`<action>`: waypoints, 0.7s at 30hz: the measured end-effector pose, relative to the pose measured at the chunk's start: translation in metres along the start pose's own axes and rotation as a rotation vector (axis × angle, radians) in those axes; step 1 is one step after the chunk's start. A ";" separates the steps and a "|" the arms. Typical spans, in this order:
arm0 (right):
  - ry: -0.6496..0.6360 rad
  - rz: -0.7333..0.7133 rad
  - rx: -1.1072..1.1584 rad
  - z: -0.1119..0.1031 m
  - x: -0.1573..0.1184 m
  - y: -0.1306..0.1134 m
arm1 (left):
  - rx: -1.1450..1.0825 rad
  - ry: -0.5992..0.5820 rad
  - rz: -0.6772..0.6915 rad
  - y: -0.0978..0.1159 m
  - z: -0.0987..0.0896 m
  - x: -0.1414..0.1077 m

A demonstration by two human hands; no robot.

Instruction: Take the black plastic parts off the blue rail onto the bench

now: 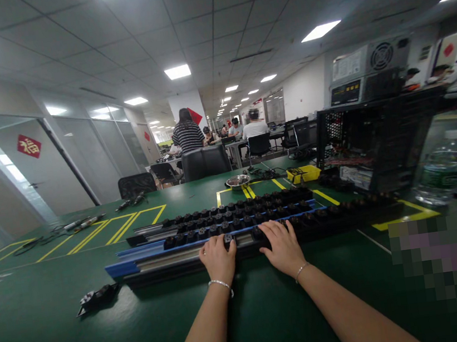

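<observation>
Several long rails lie side by side across the green table (156,326), carrying rows of small black parts (290,193). At the near rail (161,272), my left hand (219,259) has its fingers closed round a small black part (229,239). To its right, my right hand (281,245) rests over the same rail with its fingers apart, touching the black parts there. A bare stretch of rail shows between the hands. Blue rails (117,271) stick out at the left. Each wrist wears a bracelet.
A loose black part (98,299) lies front left. Behind the rails are a metal bowl (238,181) and a yellow tray (304,173). An open computer case (380,145) and a water bottle (442,168) stand right. Cables (79,224) lie left; people sit farther back.
</observation>
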State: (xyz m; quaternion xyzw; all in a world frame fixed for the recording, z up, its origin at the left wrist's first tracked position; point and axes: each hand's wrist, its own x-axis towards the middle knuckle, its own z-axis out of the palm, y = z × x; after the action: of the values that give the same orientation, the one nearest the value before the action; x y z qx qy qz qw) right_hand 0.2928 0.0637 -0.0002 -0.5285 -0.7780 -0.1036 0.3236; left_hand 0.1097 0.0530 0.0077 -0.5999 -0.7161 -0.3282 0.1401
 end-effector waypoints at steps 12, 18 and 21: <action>0.000 -0.001 -0.019 0.001 0.000 0.001 | 0.008 -0.015 -0.027 0.001 -0.003 0.001; -0.008 0.006 -0.011 0.001 0.000 0.001 | 0.001 -0.006 -0.022 0.000 -0.003 0.001; -0.007 0.007 0.001 0.000 0.000 0.000 | 0.005 0.005 -0.024 -0.001 -0.002 0.001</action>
State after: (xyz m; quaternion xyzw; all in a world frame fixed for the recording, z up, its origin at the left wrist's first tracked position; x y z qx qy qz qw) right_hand 0.2928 0.0639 -0.0003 -0.5315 -0.7773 -0.1002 0.3214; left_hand 0.1082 0.0520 0.0097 -0.5901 -0.7238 -0.3295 0.1392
